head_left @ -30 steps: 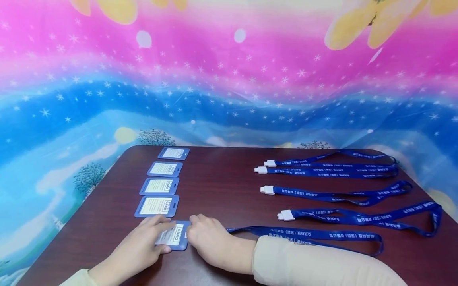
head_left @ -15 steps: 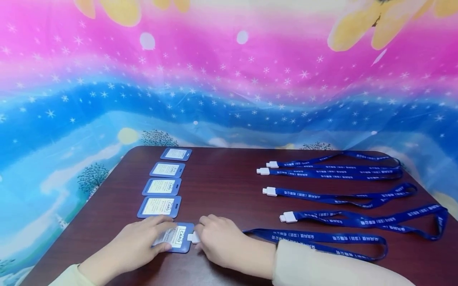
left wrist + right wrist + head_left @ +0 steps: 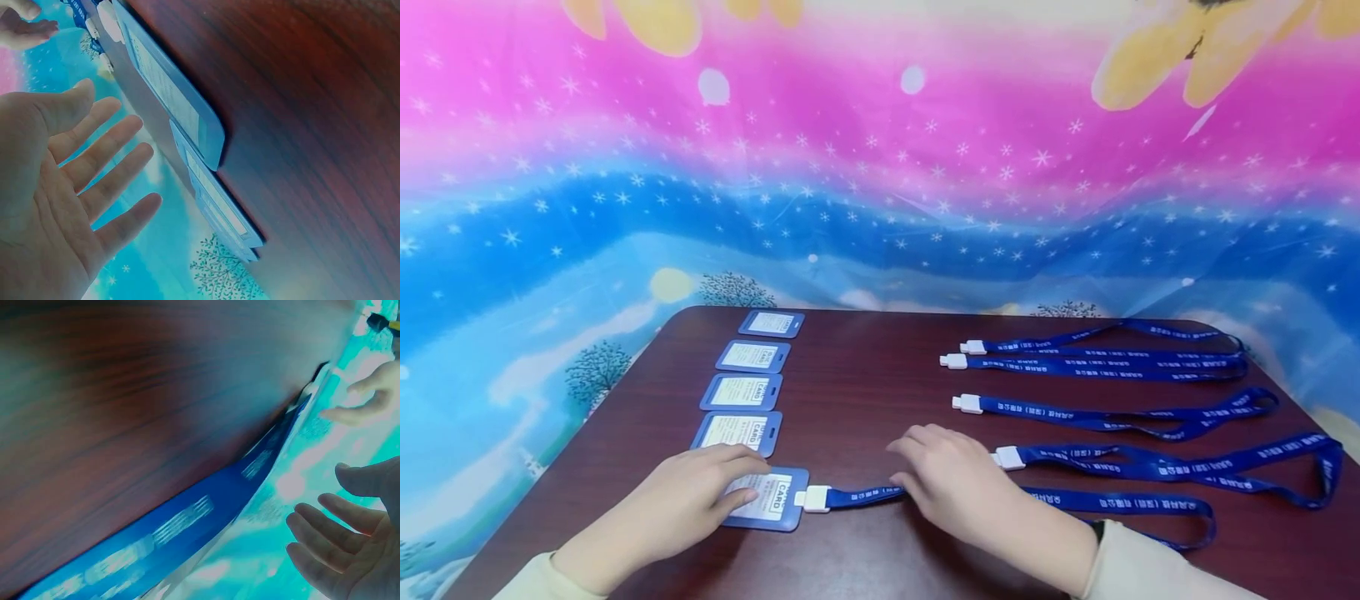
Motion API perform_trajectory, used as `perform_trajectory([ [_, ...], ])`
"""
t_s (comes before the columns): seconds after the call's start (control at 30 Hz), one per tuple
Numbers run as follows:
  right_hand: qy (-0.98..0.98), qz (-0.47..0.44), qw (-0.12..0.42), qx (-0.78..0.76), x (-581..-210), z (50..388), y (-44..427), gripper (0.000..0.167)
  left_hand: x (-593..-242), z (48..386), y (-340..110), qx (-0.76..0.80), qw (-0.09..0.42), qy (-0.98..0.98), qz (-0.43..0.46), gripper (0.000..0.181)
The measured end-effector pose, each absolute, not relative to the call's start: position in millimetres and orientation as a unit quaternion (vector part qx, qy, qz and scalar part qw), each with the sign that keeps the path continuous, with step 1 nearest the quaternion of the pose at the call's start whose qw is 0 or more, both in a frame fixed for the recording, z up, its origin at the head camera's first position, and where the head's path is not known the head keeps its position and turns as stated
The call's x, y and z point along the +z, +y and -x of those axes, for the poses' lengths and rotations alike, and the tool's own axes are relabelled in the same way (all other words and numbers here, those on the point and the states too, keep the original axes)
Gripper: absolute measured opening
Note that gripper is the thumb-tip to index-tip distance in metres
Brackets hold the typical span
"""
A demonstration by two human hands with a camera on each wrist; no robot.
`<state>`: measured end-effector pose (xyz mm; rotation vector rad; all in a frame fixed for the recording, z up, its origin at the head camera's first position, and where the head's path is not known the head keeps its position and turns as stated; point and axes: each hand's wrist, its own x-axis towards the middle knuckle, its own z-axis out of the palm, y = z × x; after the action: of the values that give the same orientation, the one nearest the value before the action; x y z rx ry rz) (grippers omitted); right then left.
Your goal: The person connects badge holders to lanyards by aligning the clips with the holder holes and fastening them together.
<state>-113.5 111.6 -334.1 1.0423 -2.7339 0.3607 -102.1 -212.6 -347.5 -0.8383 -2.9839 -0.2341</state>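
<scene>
In the head view a blue card holder (image 3: 790, 518) with a white card lies at the table's front. The white clip (image 3: 816, 498) of a blue lanyard (image 3: 867, 497) is joined to its right edge. My left hand (image 3: 681, 500) is over the holder's left part; the left wrist view shows its fingers (image 3: 115, 169) spread and apart from the holder (image 3: 172, 87). Above the lanyard strap is my right hand (image 3: 958, 483), covering part of it. Its fingers (image 3: 325, 537) are loosely extended in the right wrist view, apart from the strap (image 3: 169, 531).
Several blue card holders (image 3: 739, 392) lie in a column at the left of the dark wooden table (image 3: 865, 392). Several blue lanyards (image 3: 1075, 410) with white clips lie at the right. A printed cloth (image 3: 880, 167) hangs behind the table.
My right hand has let go of the white clip and moved right over the strap, uncovering the clip at the holder. My left hand's fingers have lifted off the holder.
</scene>
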Motion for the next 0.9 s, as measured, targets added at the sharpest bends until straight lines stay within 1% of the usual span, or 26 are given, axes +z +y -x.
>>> perform_trajectory([
  [0.17,-0.928,-0.331,0.118,0.124,-337,118,140,0.026,-347,101,-213,-0.075,0.018,-0.961,0.266,0.025],
  [0.47,-0.944,-0.285,0.131,0.102,-341,121,173,0.027,-347,99,-215,-0.071,0.031,-0.959,0.271,0.025],
  [0.67,-0.955,-0.254,0.127,0.087,-341,123,194,0.030,-347,99,-215,-0.071,0.034,-0.957,0.278,0.025],
  [0.9,-0.960,-0.249,0.116,0.059,-343,124,214,0.032,-347,99,-214,-0.067,0.040,-0.957,0.280,0.024],
])
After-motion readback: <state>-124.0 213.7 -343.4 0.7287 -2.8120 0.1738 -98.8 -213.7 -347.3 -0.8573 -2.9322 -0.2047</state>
